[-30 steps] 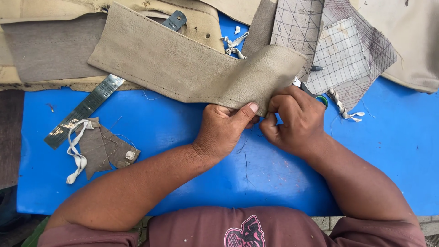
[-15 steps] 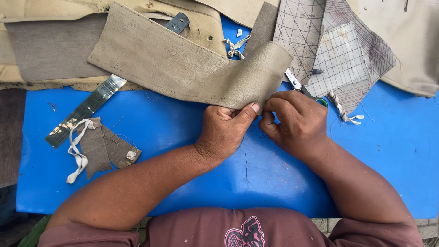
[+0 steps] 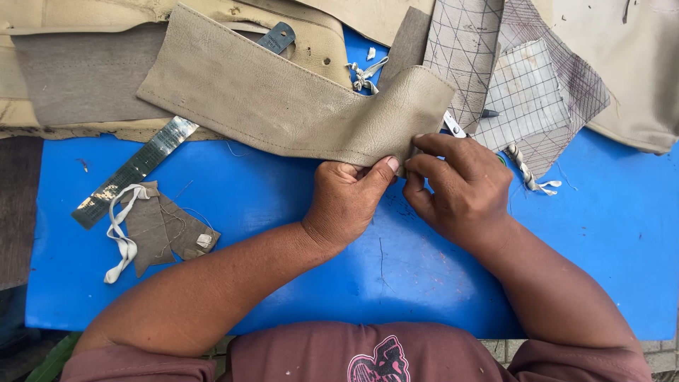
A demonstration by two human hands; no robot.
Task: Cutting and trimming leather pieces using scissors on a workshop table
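Beige leather strip (image 3: pixel 283 106): laid slantwise over the far middle of the blue desk (image 3: pixel 601 240), its near right corner pinched by the left hand (image 3: pixel 346 201), thumb on top. Right hand (image 3: pixel 460 187): fingers curled together at the same corner, touching it. Metal ruler (image 3: pixel 134 170): partly covered by the strip, toward the left edge. Small brown scraps with white cord (image 3: pixel 152 226): near the left edge. Gridded fabric pieces (image 3: pixel 523 92): at the far right.

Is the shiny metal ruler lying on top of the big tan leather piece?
No, the metal ruler lies on the blue table, and its upper end slips underneath the tan leather strip.
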